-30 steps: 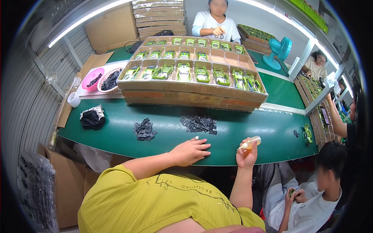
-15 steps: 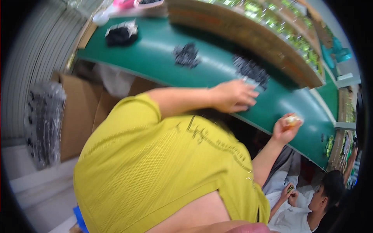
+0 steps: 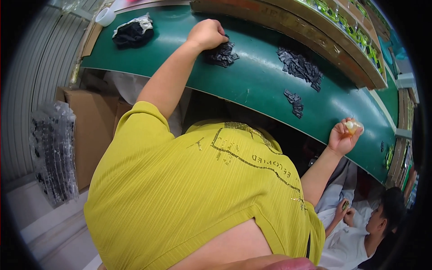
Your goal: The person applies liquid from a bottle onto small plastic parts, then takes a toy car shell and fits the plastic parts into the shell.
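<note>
My left hand reaches over a pile of small black strips on the green table. Its fingers are bent together at the pile's far edge; what they pinch, if anything, is hidden. In my right hand, near the table's front edge on the right, is a small clear squeeze bottle with orange-yellow liquid and a whitish part. Farther right lies a larger heap of black strips, with a smaller cluster of the same strips in front of it.
A long cardboard box runs along the back, with trays of yellow-green parts behind. A black-and-white cloth bundle and a white cup sit far left. An open carton stands left; a seated co-worker is at lower right.
My left hand has swung left from beside the larger heap to the other pile. The small cluster it was near now shows. My right hand still holds the bottle.
</note>
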Motion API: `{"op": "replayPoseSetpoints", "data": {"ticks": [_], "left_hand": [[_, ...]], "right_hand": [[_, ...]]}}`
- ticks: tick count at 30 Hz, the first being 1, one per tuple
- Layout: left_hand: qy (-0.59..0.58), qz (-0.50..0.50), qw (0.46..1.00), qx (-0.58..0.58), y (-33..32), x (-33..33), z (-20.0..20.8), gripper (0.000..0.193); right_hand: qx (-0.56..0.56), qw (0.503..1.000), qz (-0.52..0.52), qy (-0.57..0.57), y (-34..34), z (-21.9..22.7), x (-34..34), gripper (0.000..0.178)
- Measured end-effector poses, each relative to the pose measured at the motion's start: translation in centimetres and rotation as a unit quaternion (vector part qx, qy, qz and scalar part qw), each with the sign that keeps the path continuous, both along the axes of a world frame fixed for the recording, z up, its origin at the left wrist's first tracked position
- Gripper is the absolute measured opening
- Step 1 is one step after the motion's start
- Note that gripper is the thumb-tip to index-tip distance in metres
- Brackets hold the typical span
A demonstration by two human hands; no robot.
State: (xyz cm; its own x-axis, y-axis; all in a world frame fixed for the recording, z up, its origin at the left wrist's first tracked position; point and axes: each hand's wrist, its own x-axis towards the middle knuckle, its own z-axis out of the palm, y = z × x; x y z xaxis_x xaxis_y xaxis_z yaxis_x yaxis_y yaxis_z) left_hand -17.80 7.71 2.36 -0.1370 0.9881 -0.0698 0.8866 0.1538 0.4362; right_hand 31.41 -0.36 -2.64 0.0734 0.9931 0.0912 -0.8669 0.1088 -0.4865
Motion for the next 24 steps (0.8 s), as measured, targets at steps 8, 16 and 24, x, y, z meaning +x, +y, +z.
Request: {"op": "replayPoseSetpoints", "data": {"ticks": [8,16,24], "left_hand": [[-0.021,-0.026,0.999,0.029,0.9,-1.1,-0.4,0.031],[0.052,-0.052,0.996,0.055,0.8,-0.2,-0.6,0.027],[0.009,-0.010,0.999,0.039,0.3,0.2,0.3,0.030]], "right_hand": [[-0.029,0.998,-0.044,-0.017,0.5,0.3,-0.6,0.042],[-0.020,0.999,-0.033,-0.005,0.5,0.4,-0.8,0.035],[0.003,1.000,0.002,0.008,0.1,-0.3,0.5,0.035]]}}
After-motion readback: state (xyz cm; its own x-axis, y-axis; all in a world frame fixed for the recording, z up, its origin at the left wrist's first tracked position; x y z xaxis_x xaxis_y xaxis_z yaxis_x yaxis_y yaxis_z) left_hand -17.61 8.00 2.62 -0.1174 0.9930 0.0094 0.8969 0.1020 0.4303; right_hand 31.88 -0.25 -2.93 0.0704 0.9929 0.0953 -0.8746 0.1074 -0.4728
